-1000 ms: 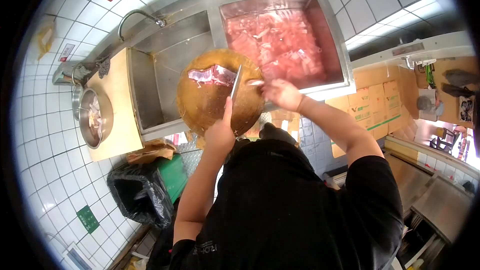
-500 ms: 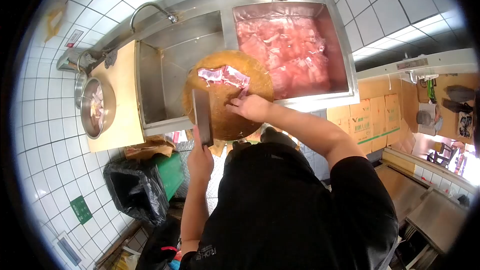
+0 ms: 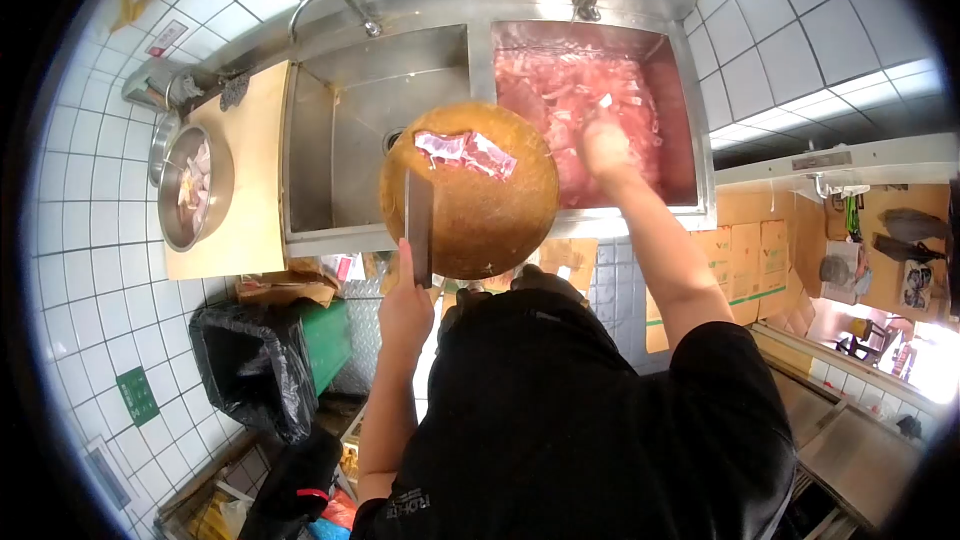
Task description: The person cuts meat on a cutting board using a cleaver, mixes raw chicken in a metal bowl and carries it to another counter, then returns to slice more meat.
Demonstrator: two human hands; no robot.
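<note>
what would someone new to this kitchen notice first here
Probably the pinkish-red meat pieces filling the right sink basin, with the blurred right hand among or just above them. Next, likely the broad cleaver in the left hand, at the left side of the round chopping block, where raw meat lies toward the far edge.

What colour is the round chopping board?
The round chopping board is yellowish brown, best seen in the head view.
</note>
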